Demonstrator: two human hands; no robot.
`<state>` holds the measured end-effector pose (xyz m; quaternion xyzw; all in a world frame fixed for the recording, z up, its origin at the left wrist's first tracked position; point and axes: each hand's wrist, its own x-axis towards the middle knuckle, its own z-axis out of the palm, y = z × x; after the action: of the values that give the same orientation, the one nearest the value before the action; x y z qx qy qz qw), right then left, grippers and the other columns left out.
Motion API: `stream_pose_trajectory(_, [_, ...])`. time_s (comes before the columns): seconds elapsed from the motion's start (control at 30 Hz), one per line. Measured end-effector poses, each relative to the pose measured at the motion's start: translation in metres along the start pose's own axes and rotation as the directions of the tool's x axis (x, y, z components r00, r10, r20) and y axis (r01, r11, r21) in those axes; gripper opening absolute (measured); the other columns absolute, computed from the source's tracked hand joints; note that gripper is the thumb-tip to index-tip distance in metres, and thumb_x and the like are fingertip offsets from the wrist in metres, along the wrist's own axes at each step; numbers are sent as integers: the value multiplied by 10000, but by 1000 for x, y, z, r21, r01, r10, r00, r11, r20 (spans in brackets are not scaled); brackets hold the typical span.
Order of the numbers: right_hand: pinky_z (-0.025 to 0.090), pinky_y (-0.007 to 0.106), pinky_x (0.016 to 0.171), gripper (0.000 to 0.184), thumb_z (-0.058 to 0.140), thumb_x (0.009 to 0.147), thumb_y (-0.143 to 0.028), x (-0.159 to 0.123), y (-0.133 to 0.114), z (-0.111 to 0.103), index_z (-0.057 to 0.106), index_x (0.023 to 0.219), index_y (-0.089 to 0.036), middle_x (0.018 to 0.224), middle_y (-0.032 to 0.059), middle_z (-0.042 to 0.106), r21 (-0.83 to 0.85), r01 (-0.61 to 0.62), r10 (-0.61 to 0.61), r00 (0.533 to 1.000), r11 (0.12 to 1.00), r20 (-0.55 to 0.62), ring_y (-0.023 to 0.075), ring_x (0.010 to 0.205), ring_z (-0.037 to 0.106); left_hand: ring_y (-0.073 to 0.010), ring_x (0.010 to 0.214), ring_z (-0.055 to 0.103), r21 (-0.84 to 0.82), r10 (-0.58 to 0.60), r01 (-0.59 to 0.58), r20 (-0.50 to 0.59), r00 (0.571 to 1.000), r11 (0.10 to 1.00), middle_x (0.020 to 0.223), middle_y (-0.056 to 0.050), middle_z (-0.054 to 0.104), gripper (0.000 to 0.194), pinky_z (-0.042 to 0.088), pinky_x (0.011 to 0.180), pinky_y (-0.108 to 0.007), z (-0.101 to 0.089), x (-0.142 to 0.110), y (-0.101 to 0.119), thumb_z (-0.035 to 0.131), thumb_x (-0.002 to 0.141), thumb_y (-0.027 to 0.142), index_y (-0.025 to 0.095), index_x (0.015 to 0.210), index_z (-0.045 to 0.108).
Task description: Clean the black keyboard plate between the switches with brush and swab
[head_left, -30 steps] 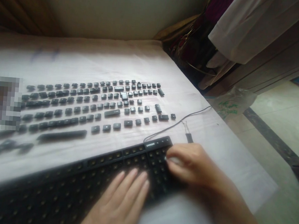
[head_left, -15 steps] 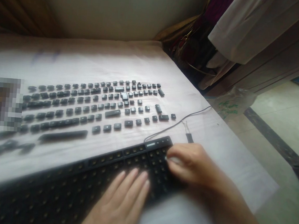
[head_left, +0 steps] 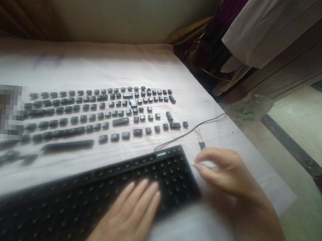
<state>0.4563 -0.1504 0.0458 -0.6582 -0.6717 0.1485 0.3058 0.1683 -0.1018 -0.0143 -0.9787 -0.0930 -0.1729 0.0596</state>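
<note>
A black keyboard (head_left: 183,174) with its keycaps off lies slanted across the front of the table, bare switches showing. My left hand (head_left: 131,214) rests flat on its middle-right part, fingers stretched out and close together. Just beyond the keyboard's right edge, my right hand (head_left: 221,169) pinches a small white thing (head_left: 209,164) between thumb and fingers; its narrow tip points left, and most of it is hidden. Behind that hand lies a wire keycap puller (head_left: 201,144) with a black handle. Removed black keycaps (head_left: 120,121) lie in rows behind the keyboard.
The keyboard's cable (head_left: 190,132) runs back to the right over the white-covered table (head_left: 247,160). Past the right edge are a plastic bag (head_left: 248,110), hanging cloth (head_left: 254,35) and the tiled floor (head_left: 289,119). A pixelated patch covers the far left.
My right hand has moved right, off the keyboard's number-pad corner, with the white thing still in its fingers. My left hand has stayed in place on the keyboard.
</note>
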Motion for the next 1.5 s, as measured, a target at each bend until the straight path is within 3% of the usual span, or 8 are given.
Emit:
stream_pose_trajectory(0.23, [445, 160, 547, 127, 577, 784, -120, -2, -4, 7, 647, 704, -189, 620, -16, 690, 20, 57, -59, 980, 998, 191, 89, 541, 638, -240, 1450, 347, -61, -60, 58, -23, 998, 996, 1505, -63, 494, 376, 169, 1250, -406, 4, -1, 5, 458, 972, 229, 157, 1315, 595])
stream_pose_trajectory(0.57, [413, 186, 558, 149, 540, 800, -120, -5, -7, 17, 624, 694, -182, 613, -1, 661, 5, 73, -71, 955, 997, 289, 97, 540, 598, -242, 1449, 346, -90, -85, 84, -2, 996, 992, 1535, -59, 457, 405, 175, 1250, -407, 4, -4, 9, 477, 952, 221, 155, 1338, 576])
stream_pose_trajectory(1.0, [434, 191, 581, 141, 538, 799, -112, -4, -5, 18, 637, 733, -187, 657, 9, 686, -48, 57, -41, 958, 997, 285, 109, 578, 618, -234, 1439, 361, -97, -96, 95, -4, 995, 991, 1513, -54, 486, 402, 173, 1253, -398, 2, -3, 8, 478, 953, 221, 154, 1336, 580])
stream_pose_trajectory(1.2, [420, 191, 573, 163, 516, 800, -94, -4, -8, 18, 599, 695, -186, 639, 6, 651, -20, 39, -29, 933, 999, 358, 107, 573, 591, -241, 1430, 371, -80, -60, 60, 14, 998, 995, 1491, -61, 509, 400, 150, 1252, -410, 2, -2, 7, 475, 960, 202, 147, 1344, 574])
stream_pose_trajectory(1.5, [431, 198, 597, 175, 508, 842, -113, -4, -7, 19, 623, 731, -183, 662, 17, 657, 11, 56, -57, 939, 998, 339, 111, 592, 594, -256, 1460, 324, -106, -89, 90, 17, 996, 990, 1537, -68, 453, 417, 163, 1250, -414, 1, -3, 9, 469, 951, 187, 140, 1354, 562])
